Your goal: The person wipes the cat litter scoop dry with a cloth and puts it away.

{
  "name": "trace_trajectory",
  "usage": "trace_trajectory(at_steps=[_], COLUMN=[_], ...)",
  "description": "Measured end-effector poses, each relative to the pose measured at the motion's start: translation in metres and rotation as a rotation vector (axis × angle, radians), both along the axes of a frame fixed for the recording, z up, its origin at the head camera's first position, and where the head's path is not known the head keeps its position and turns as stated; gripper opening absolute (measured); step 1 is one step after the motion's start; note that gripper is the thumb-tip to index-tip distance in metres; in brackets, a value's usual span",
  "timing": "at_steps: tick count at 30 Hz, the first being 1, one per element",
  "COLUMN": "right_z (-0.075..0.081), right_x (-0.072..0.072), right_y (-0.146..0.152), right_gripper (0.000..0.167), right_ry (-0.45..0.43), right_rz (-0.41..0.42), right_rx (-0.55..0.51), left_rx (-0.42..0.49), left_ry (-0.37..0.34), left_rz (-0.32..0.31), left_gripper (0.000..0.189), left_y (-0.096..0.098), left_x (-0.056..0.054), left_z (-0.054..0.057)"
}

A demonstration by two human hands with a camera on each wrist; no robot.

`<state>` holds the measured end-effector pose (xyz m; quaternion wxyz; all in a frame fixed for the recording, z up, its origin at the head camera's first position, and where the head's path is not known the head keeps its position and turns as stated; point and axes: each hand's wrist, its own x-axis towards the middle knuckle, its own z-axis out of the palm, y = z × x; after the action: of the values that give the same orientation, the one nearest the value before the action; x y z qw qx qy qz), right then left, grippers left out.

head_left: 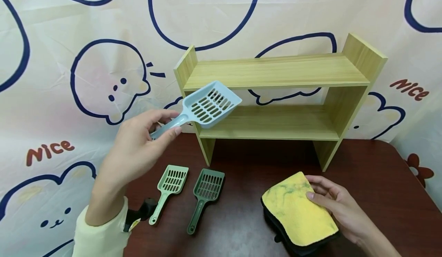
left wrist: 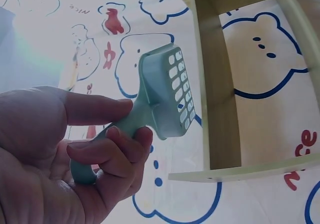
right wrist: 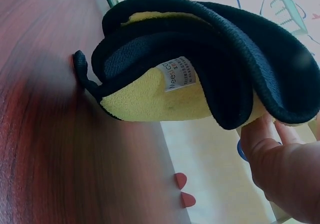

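My left hand [head_left: 132, 151] grips a light blue litter scoop [head_left: 205, 105] by its handle, in the air before the left end of the shelf. In the left wrist view the thumb and curled fingers wrap the scoop's handle [left wrist: 131, 121], and its slotted head points away from the palm. At the front right, my right hand [head_left: 340, 209] pinches the right side of a folded yellow and black cleaning cloth [head_left: 297, 211]. Seen from the right wrist, the cloth [right wrist: 165, 104] shows its stacked folds and a white label; part of the fingers is hidden behind it.
A light green litter scoop [head_left: 171, 181] and a dark green litter scoop [head_left: 208, 186] lie side by side on the dark wooden table [head_left: 238, 211]. Behind them stands a two-tier wooden shelf [head_left: 276, 73]. A cartoon-print cloth [head_left: 114, 27] hangs at the back.
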<state>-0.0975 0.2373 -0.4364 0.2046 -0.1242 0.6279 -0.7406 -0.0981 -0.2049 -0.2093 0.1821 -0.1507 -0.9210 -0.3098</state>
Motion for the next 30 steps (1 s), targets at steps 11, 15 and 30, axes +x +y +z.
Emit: trace_trajectory(at_steps=[11, 15, 30], right_z=[-0.004, -0.005, -0.007], right_x=[-0.001, -0.001, 0.000], right_y=[0.001, 0.001, 0.002], right_gripper=[0.044, 0.045, 0.045], right_ry=[0.008, 0.019, 0.028], right_rz=[0.013, 0.019, 0.025], right_rx=[-0.039, -0.046, -0.065], left_rx=[-0.024, -0.023, 0.024], left_ry=[-0.026, -0.014, -0.064], left_rz=[0.062, 0.072, 0.159], left_gripper=[0.033, 0.032, 0.033], left_y=[0.008, 0.014, 0.048], left_x=[-0.028, -0.042, -0.085], left_z=[0.022, 0.027, 0.036])
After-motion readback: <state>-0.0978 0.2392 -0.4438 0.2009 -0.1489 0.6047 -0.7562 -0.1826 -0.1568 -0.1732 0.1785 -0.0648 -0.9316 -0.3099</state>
